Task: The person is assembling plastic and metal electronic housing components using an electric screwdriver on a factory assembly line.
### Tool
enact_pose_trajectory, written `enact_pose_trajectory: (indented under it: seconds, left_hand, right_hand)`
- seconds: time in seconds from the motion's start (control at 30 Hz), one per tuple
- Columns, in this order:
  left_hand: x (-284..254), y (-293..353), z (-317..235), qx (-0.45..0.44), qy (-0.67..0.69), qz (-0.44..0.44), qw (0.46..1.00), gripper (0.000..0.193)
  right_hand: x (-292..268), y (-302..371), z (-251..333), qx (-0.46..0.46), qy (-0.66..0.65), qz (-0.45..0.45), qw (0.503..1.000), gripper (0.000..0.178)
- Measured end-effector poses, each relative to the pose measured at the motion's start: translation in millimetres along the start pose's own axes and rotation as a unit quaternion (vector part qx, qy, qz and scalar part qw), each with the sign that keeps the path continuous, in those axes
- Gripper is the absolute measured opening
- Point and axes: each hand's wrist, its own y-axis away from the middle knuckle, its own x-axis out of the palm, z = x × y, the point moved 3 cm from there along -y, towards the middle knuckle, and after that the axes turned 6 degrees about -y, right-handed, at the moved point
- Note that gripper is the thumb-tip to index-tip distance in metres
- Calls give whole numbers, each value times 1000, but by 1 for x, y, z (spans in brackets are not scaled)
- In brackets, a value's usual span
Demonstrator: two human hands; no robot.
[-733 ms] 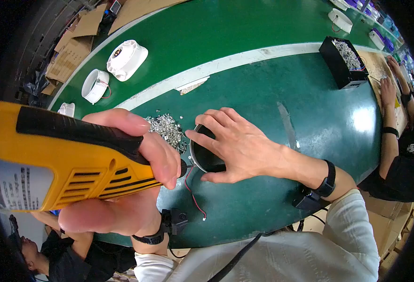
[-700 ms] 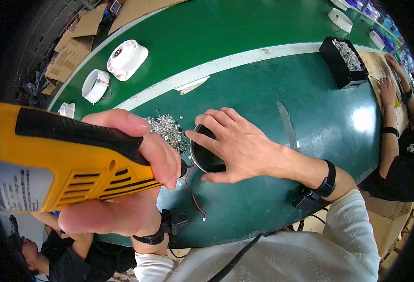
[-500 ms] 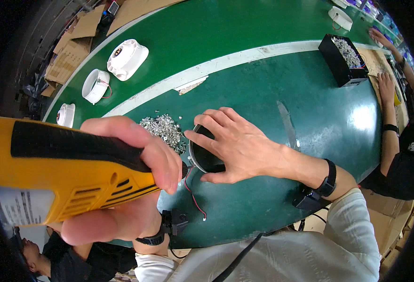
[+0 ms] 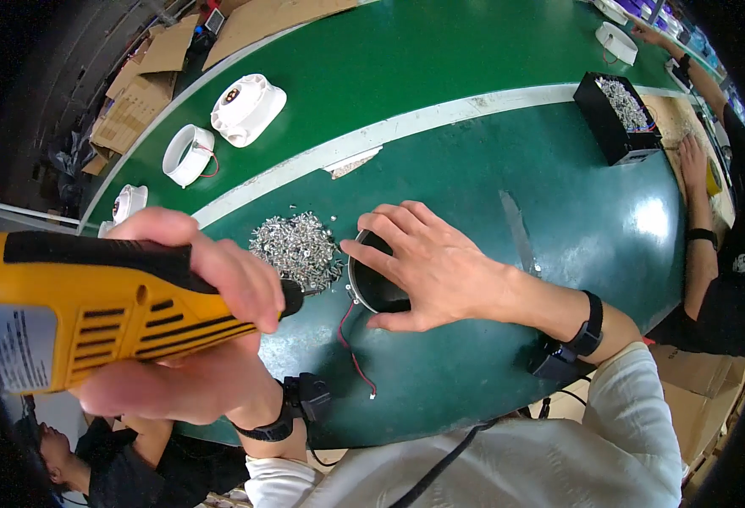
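Left hand (image 4: 190,317) clenched on the yellow power screwdriver (image 4: 93,309) — now tilted lower, seemingly — right hand (image 4: 440,267) stays spread over the dark round part (image 4: 372,288).

A pale rectangular label (image 4: 17,347) with dark print sits on the rear flank of the yellow and black power tool (image 4: 93,300), near the left edge, beneath the tool's black top strip; flattened brown cardboard sheets (image 4: 148,80) lie off the far left side of the green table (image 4: 474,51), overlapping one another, with one larger sheet (image 4: 279,15) along the top edge; a black open bin (image 4: 614,135) of silvery screws stands at the far right of the table, just past the white stripe; brown cardboard boxes (image 4: 686,389) show at the lower right, beside the white sleeve; no screens or signs can be made out.
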Motion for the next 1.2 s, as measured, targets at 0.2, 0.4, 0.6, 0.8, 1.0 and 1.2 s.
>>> enact_pose_trajectory:
  seconds: [0.2, 0.4, 0.6, 0.8, 1.0, 1.2]
  left_hand:
    - [-11, -6, 5, -10, 50, 35, 998, 86]
    - [-32, -1, -19, 44, 8, -19, 999, 85]
    - [-49, 0, -14, 37, 25, -37, 998, 83]
    - [-58, 7, -15, 32, 3, -118, 992, 79]
    - [-78, 6, -30, 86, -28, -235, 968, 68]
    - [-77, 8, -93, 89, -84, -163, 979, 41]
  right_hand:
    - [-8, 3, 7, -20, 9, -8, 1000, 78]
    - [-30, -8, 1, 11, 41, 34, 999, 80]
    - [-69, -72, -98, 115, 140, -16, 983, 82]
    - [-89, -89, -69, 80, -51, -74, 993, 70]
    - [-43, 51, 113, 13, -545, 314, 777, 73]
    - [-4, 184, 140, 153, -432, 239, 856, 25]
